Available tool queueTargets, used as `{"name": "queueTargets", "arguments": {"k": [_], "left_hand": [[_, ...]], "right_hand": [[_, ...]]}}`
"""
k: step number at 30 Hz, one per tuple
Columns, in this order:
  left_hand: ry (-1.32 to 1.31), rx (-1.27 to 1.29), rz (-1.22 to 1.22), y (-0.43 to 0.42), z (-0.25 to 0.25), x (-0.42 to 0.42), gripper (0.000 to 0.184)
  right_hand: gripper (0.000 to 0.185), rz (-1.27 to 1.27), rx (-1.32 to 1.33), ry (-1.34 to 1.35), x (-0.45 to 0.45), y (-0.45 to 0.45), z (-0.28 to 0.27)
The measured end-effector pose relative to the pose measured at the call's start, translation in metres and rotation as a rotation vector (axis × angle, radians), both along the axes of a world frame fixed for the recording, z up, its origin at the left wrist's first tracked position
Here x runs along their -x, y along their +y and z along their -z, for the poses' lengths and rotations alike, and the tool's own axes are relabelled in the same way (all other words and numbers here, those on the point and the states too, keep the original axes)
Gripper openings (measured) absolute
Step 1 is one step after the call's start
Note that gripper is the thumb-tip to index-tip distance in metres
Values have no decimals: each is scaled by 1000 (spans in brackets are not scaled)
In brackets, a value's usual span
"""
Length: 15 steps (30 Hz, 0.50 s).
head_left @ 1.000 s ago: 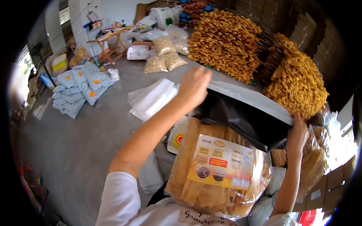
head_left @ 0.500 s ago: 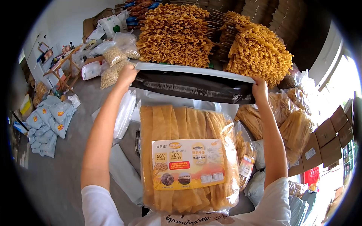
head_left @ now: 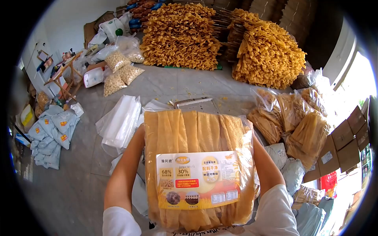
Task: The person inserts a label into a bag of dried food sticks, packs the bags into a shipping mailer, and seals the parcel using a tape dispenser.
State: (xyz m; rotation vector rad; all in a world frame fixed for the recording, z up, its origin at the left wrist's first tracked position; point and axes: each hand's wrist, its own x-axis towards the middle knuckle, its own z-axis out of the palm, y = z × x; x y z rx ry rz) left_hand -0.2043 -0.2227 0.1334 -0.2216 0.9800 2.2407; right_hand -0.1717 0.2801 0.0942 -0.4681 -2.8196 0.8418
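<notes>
A large clear bag of flat yellow-brown sheets point(head_left: 189, 131) stands upright close to my chest, with a printed label point(head_left: 198, 180) across its front. My left forearm point(head_left: 125, 171) reaches up along its left side and my right forearm point(head_left: 268, 163) along its right. Both hands are hidden at or behind the upper sides of the bag, so their fingers do not show. The grey-and-black mailing bag is not visible in the current view.
Clear plastic bags point(head_left: 123, 122) lie on the floor at left, near packed grey parcels point(head_left: 55, 131). Two tall yellow stacks point(head_left: 179, 37) stand at the back. At right are bagged sheets point(head_left: 307, 135) and cardboard boxes point(head_left: 341, 147). A flat metal-edged object point(head_left: 193, 102) lies beyond the package.
The mailing bag stretched between my hands has gone from sight. Both hands have come down and inward, to the sides of the package.
</notes>
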Motion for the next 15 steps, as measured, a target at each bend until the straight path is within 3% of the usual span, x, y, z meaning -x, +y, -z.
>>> {"name": "queueTargets", "arguments": {"k": [3, 5, 7, 8, 10, 11, 13, 15], "left_hand": [[34, -81, -243, 19, -63, -55, 18], [178, 29, -385, 29, -78, -58, 20], [433, 293, -530, 33, -52, -35, 19], [695, 557, -668, 35, -46, -25, 21], [792, 558, -785, 41, -59, -24, 23], [883, 558, -900, 45, -65, -25, 28], [884, 516, -989, 54, -95, -43, 29], [873, 475, -1073, 50, -105, -58, 32]], "right_hand": [[27, -105, 452, 196, -45, -29, -34], [26, -146, 713, 361, -64, -48, -58], [26, -162, 875, 570, -78, -65, -77], [25, -155, 902, 689, -82, -71, -83], [25, -134, 886, 899, -88, -79, -93], [19, -88, 686, 984, -91, -70, -94], [20, -34, 598, 1079, -103, -75, -105], [32, -56, 324, 1076, -124, -80, -121]]}}
